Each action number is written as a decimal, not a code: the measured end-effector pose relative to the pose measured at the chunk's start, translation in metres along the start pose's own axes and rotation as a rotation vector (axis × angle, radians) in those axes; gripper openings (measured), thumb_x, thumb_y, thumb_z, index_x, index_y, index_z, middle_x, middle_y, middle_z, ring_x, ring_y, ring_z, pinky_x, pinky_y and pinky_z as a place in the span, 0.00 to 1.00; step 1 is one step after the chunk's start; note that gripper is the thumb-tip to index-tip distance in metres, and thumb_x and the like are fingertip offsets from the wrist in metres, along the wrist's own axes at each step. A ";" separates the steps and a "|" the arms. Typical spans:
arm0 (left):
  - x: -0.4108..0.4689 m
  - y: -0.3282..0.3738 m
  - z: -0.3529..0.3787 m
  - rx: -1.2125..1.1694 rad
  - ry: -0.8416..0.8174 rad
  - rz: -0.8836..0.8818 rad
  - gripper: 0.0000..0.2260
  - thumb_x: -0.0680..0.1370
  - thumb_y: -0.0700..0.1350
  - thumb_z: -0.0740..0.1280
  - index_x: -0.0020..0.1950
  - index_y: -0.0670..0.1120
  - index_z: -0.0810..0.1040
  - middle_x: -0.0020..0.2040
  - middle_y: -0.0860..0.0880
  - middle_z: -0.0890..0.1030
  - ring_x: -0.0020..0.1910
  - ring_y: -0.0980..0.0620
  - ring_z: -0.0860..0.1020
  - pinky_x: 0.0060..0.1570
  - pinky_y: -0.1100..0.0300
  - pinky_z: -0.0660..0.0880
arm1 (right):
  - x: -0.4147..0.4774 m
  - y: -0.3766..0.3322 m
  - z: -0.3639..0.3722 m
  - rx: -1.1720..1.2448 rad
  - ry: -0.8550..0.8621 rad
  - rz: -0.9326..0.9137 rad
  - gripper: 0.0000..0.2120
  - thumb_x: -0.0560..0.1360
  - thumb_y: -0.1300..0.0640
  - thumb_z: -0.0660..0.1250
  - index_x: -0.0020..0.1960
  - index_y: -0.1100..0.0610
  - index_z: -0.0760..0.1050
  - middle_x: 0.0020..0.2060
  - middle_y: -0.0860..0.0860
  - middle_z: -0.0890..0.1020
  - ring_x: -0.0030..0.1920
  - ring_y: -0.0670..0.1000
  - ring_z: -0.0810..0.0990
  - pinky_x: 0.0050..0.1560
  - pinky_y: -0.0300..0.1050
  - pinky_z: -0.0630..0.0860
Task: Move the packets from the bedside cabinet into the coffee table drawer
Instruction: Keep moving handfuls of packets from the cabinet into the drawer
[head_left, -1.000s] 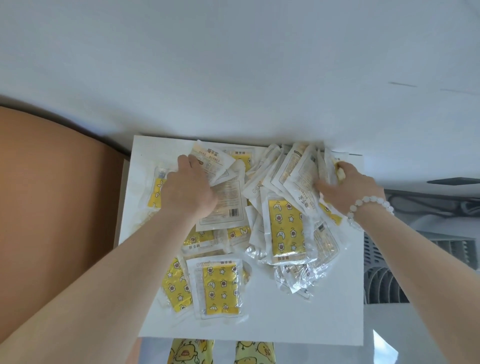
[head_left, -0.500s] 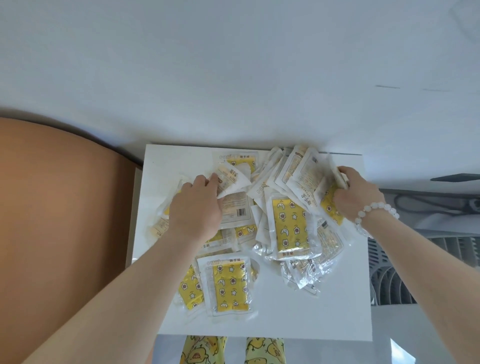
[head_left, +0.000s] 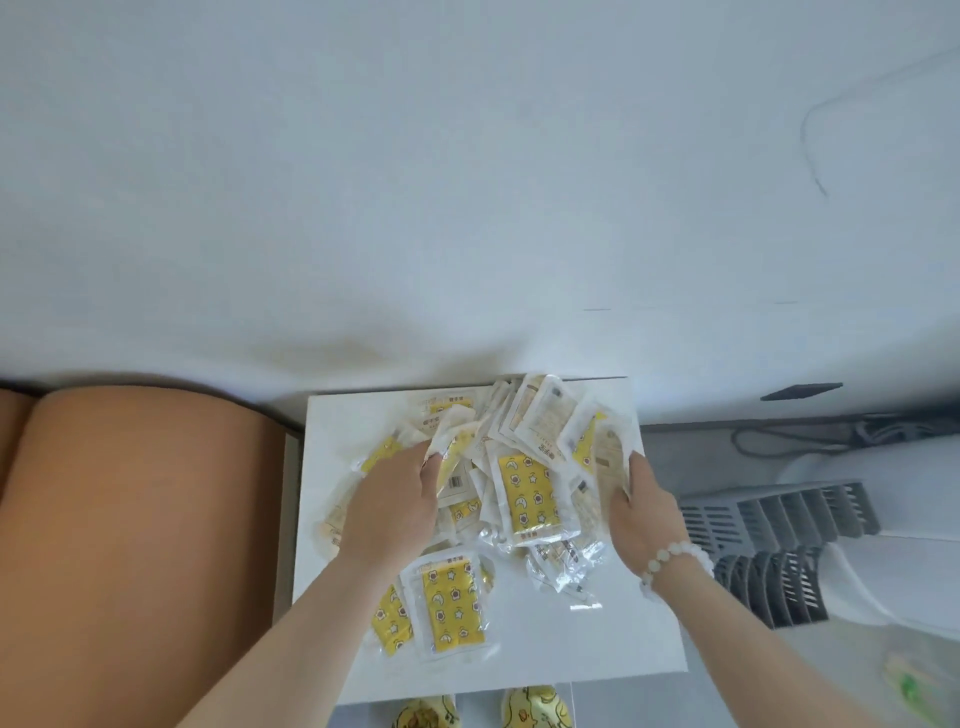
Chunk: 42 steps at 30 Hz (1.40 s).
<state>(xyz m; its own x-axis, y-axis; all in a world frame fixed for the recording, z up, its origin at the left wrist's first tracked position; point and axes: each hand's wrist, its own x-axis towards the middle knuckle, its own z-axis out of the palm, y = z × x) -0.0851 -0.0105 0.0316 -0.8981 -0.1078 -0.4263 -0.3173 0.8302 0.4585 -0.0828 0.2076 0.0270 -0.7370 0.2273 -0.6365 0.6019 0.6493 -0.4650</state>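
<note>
Since half a second ago both hands have drawn back toward the front edge. Left hand (head_left: 392, 512): curled fingertips pinch a crumpled packet (head_left: 451, 441) at the heap's left. Right hand (head_left: 647, 514), bead bracelet (head_left: 670, 557) on the wrist: thumb and curled fingers grip the upright packets on the heap's right flank.

Packets (head_left: 524, 493) lie heaped on the bedside cabinet (head_left: 597, 639), far side against the wall (head_left: 467, 208), right flank close to the right edge. Bare white top shows along the near edge and the near-right corner.

Orange padded surface (head_left: 140, 519) adjoins the left side. Grey slatted unit (head_left: 769, 525) and cable (head_left: 810, 436) lie to the right.
</note>
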 end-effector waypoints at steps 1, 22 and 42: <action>-0.005 0.005 -0.006 -0.036 -0.001 -0.020 0.14 0.83 0.49 0.52 0.42 0.45 0.69 0.32 0.54 0.69 0.33 0.53 0.70 0.33 0.62 0.63 | -0.011 -0.004 -0.003 0.067 0.006 0.010 0.08 0.82 0.53 0.50 0.50 0.54 0.64 0.34 0.55 0.74 0.31 0.53 0.72 0.33 0.45 0.68; -0.062 0.170 -0.084 -0.223 -0.338 0.266 0.12 0.83 0.45 0.51 0.57 0.43 0.71 0.53 0.43 0.77 0.52 0.44 0.75 0.50 0.53 0.71 | -0.172 0.002 -0.128 0.975 0.282 0.266 0.12 0.78 0.68 0.59 0.61 0.64 0.73 0.53 0.56 0.79 0.58 0.58 0.78 0.57 0.50 0.76; -0.342 0.302 0.064 0.134 -0.857 0.704 0.17 0.83 0.49 0.51 0.60 0.43 0.74 0.56 0.45 0.79 0.55 0.45 0.77 0.57 0.52 0.73 | -0.428 0.241 -0.109 1.556 0.850 0.506 0.05 0.77 0.65 0.63 0.47 0.56 0.74 0.44 0.52 0.81 0.53 0.57 0.79 0.61 0.57 0.74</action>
<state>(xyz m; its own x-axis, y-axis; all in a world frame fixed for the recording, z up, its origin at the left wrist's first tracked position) 0.1458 0.3120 0.2663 -0.3411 0.7797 -0.5251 0.2616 0.6153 0.7437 0.3445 0.3460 0.2548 -0.0577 0.7456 -0.6639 0.1302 -0.6538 -0.7454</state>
